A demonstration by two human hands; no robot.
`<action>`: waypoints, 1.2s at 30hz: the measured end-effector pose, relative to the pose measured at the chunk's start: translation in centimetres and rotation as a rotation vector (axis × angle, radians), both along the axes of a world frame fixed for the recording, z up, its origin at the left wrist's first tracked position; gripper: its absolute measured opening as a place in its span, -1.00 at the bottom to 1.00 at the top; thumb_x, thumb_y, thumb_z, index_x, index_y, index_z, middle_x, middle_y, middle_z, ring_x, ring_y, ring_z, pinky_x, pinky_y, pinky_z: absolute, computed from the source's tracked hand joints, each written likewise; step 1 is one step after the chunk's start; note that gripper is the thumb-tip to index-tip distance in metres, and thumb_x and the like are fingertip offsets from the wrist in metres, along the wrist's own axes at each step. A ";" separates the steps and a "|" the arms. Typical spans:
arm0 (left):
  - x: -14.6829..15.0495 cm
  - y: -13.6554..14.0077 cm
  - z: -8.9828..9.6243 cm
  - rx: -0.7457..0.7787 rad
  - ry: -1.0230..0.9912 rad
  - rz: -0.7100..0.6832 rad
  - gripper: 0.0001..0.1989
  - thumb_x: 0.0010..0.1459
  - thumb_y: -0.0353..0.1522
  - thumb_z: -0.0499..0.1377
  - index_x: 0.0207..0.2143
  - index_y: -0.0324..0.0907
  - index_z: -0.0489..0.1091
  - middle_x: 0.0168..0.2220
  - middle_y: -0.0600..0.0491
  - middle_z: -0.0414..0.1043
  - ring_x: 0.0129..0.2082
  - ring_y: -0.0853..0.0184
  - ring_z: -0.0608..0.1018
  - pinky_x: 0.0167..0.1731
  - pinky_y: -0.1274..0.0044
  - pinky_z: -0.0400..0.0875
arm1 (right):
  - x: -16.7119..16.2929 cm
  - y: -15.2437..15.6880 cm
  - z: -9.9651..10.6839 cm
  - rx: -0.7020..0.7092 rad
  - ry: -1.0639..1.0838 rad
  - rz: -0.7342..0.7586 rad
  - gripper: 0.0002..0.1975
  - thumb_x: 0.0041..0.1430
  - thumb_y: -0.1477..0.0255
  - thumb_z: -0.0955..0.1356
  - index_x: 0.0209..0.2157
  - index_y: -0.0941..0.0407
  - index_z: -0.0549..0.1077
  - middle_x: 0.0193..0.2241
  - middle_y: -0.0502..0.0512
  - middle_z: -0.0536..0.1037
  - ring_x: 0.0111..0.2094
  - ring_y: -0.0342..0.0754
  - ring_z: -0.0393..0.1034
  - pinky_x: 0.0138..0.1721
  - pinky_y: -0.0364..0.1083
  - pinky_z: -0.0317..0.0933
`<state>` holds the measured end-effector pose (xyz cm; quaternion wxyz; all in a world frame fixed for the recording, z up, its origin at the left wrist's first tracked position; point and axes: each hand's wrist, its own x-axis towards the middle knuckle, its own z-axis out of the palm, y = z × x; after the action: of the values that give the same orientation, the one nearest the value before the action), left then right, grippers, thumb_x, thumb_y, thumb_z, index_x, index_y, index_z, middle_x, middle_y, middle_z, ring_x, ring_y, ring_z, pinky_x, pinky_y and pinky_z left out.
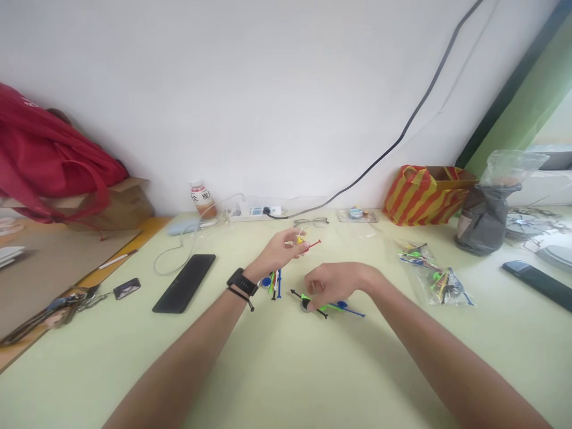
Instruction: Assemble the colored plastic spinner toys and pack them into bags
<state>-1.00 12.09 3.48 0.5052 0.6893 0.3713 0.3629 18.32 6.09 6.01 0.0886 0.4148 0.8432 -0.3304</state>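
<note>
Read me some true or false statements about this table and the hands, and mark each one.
1. The left hand holds a small piece with yellow and red parts. True.
2. The watch is on the right wrist. False: the watch is on the left wrist.
3. The right hand is down at black, green and blue pieces. True.
4. The bottle lies on its side. False: the bottle stands upright.
5. In the picture, the glasses lie to the right of the power strip. True.
6. The striped bag is green and white. False: the striped bag is red and yellow.
</note>
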 end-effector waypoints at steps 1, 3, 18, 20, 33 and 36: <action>0.0 0.1 -0.4 0.040 -0.010 0.012 -0.45 0.13 -0.10 0.39 0.07 -0.18 0.42 -0.08 -0.12 0.56 -0.20 0.22 0.64 -0.17 0.37 0.55 | -0.7 -0.2 -0.3 0.023 -0.018 0.012 -0.69 0.10 0.15 0.44 -0.23 0.08 0.48 -0.24 0.05 0.58 -0.31 -0.02 0.45 -0.39 -0.13 0.18; 0.0 0.4 -1.0 0.081 -0.009 0.022 -0.42 0.12 -0.11 0.40 0.12 -0.15 0.41 -0.04 -0.11 0.56 -0.17 0.23 0.63 -0.14 0.37 0.54 | -1.6 -0.5 -0.6 0.075 -0.030 0.055 -0.81 0.09 0.27 0.42 -0.33 0.09 0.44 -0.34 0.01 0.53 -0.38 -0.06 0.38 -0.45 -0.14 0.10; 0.5 0.0 -2.9 0.109 0.188 -0.150 -0.58 -0.02 -0.42 0.31 -0.04 -0.22 0.51 -0.24 -0.03 0.62 -0.24 0.20 0.63 -0.24 0.47 0.49 | 1.4 -0.6 2.8 0.119 0.244 0.036 -0.85 0.05 0.58 0.35 -0.42 0.08 0.29 -0.43 -0.05 0.45 -0.43 -0.13 0.28 -0.46 -0.16 0.06; 0.6 -0.2 -2.8 0.086 0.181 -0.134 -0.56 -0.01 -0.41 0.30 -0.01 -0.23 0.50 -0.23 -0.05 0.62 -0.23 0.20 0.63 -0.24 0.46 0.49 | 2.1 -0.6 3.4 0.111 0.288 0.009 -0.86 0.07 0.56 0.34 -0.42 0.08 0.28 -0.46 -0.07 0.43 -0.45 -0.14 0.27 -0.46 -0.16 0.09; 1.0 -1.0 -3.1 0.217 0.277 -0.050 -0.46 0.02 -0.27 0.38 0.07 -0.18 0.44 -0.26 0.03 0.57 -0.34 0.30 0.56 -0.33 0.51 0.43 | 4.3 -0.4 5.3 0.111 0.432 -0.111 -0.91 0.17 0.47 0.33 -0.28 0.09 0.48 -0.33 0.03 0.59 -0.29 -0.05 0.48 -0.28 -0.11 0.35; 1.4 -1.5 -3.0 0.201 0.324 -0.012 -0.54 0.03 -0.27 0.37 0.00 -0.18 0.47 -0.31 0.05 0.56 -0.38 0.31 0.55 -0.39 0.52 0.39 | 5.3 -0.5 5.8 0.124 0.539 -0.231 -0.77 0.23 0.40 0.35 -0.07 0.05 0.49 -0.32 0.04 0.61 -0.28 -0.04 0.51 -0.27 -0.08 0.38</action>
<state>0.37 10.61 0.44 0.3694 0.7879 0.4055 0.2797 23.59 5.55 11.85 -0.2022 0.4100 0.8019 -0.3846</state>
